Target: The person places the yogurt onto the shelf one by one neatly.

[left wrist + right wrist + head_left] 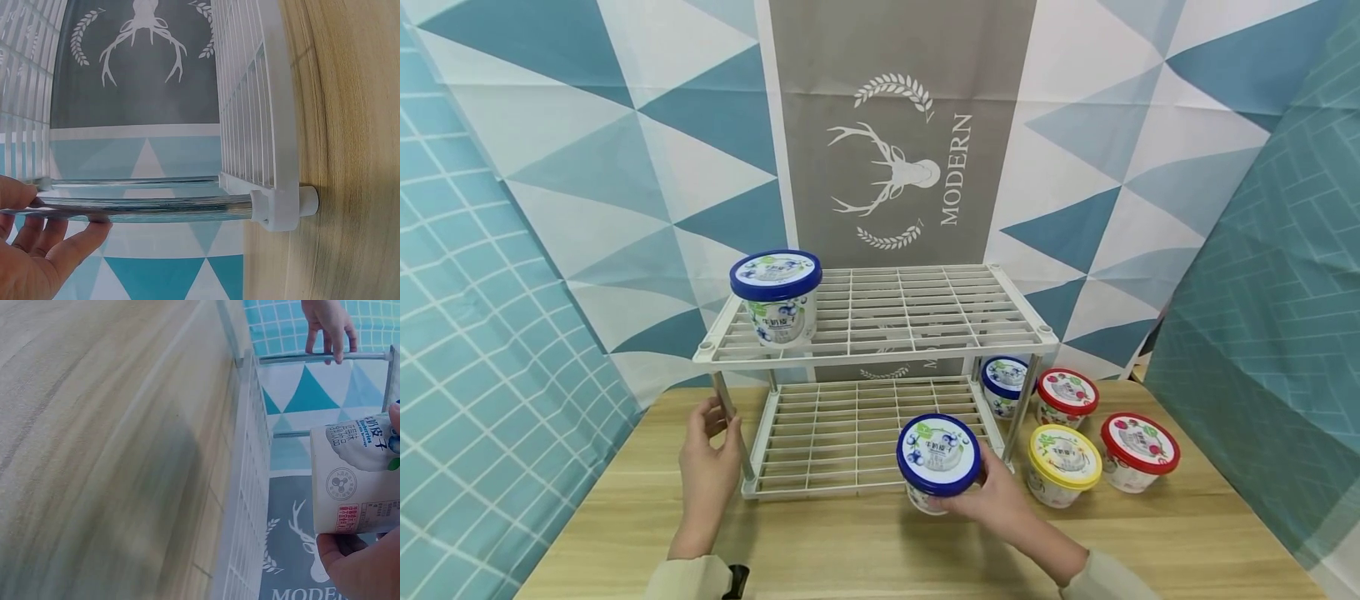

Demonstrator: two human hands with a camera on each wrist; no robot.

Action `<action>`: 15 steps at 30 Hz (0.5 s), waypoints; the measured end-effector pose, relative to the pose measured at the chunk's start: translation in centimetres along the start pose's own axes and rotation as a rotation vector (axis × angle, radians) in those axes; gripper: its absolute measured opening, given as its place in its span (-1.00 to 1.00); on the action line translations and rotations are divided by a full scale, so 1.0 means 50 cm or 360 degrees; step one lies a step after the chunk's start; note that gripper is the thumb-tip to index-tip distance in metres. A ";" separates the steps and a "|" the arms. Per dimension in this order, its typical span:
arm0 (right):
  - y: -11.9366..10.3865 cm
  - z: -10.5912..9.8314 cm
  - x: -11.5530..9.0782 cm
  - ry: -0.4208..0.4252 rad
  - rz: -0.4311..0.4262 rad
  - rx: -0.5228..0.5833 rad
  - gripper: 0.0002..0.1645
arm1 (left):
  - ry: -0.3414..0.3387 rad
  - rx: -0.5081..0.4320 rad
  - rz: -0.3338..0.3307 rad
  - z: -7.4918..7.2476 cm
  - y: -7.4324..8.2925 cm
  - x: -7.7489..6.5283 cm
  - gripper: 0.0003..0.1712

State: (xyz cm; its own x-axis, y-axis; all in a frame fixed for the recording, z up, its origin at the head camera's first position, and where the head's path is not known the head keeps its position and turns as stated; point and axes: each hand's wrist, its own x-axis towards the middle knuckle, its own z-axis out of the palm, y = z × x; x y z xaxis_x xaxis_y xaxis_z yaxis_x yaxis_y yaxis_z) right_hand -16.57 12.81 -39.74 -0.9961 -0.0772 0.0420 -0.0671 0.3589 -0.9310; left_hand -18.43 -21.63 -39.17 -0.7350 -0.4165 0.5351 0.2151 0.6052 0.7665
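Right hand [990, 493] gripping a blue-lid tub [938, 454], thumb and fingers on opposite sides of the wall. Tub upright, lid on, held off the table [850, 554], in front of the rack near the front-right corner of the lower shelf [820, 492]. Right wrist view: tub's base faces the table, clear gap between.

Left hand [711, 454] gripping the rack's front-left post [175, 207], thumb one side, fingers the other, well above the front-left corner of the lower shelf. Post is shiny metal, white fittings at the shelf corner.

Upper shelf [880, 357]: second tub [781, 300], also blue-lidded, upright near the front-left corner. Both shelves are white slatted grids.

Table, right of rack: third tub [1002, 392], blue lid, just beside the rack's right side, partly hidden by the front-right post [1024, 408]. Rear red tub [1067, 398] next to it. Yellow tub [1063, 467] in front of those two, closer to the table's front edge. Outer red tub [1138, 450] right of yellow, nearest the table's right edge. All upright, lids on.

Behind: backdrop [992, 50], grey panel with a sideways deer head and "MODERN", blue and white triangles either side.
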 end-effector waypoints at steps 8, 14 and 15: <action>-0.018 -0.010 -0.002 -0.0011 -0.0025 0.0033 0.14 | -0.0010 -0.0029 -0.0001 -0.001 0.000 0.000 -0.56; -0.036 -0.018 -0.004 0.0010 -0.0039 0.0065 0.09 | -0.0019 -0.0015 -0.0006 -0.002 -0.002 -0.001 -0.56; -0.039 -0.020 -0.004 0.0016 -0.0033 0.0064 0.08 | -0.0018 -0.0016 -0.0005 -0.002 -0.002 -0.001 -0.56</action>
State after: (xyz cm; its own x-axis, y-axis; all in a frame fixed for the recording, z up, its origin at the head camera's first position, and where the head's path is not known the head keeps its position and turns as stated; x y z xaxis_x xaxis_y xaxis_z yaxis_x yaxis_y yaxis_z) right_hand -16.28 13.07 -37.60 -0.9951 -0.0749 0.0650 -0.0857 0.3197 -0.9436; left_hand -18.35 -21.72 -39.22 -0.7429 -0.4105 0.5287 0.2191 0.5972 0.7716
